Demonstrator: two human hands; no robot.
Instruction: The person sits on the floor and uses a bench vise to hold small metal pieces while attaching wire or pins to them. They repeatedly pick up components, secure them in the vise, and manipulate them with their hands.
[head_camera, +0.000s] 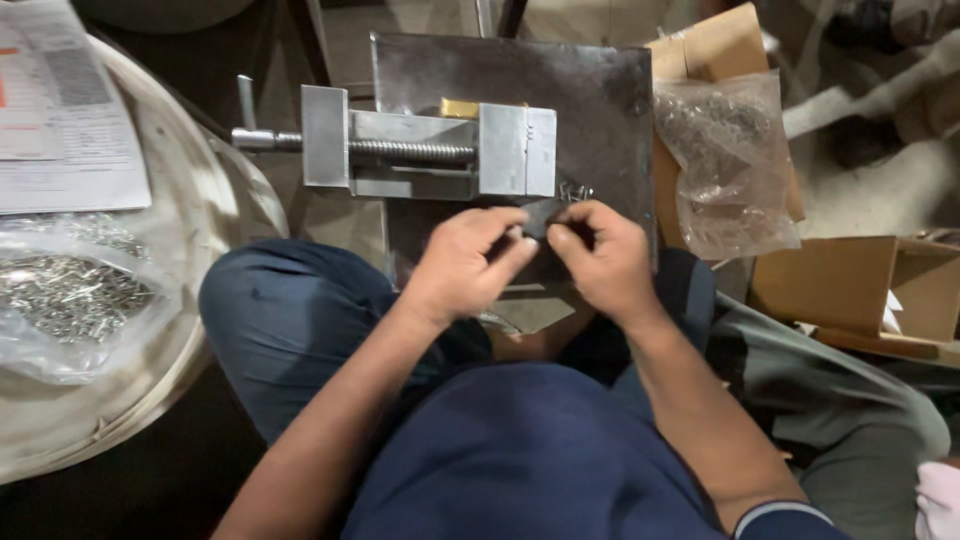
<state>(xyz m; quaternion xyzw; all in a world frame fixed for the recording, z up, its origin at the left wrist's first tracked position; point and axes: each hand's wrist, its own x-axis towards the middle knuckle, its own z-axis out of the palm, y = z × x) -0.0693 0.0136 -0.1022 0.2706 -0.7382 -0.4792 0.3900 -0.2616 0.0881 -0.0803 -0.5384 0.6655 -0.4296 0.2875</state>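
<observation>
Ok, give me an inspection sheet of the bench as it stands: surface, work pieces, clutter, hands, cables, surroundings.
Surface: dark metal plate, scuffed, carrying a steel vise with its screw handle to the left.
Job's things: small dark part pinched between both hands just below the vise; small wire springs lie on the plate beside it.
Clutter: clear bag of small metal parts on a cardboard box at right; second bag of metal parts and printed paper on a round tray at left.
Hands: left hand and right hand both closed on the part.
Cables: nothing seen.
Surroundings: person seated, knees under the plate; dim floor.
</observation>
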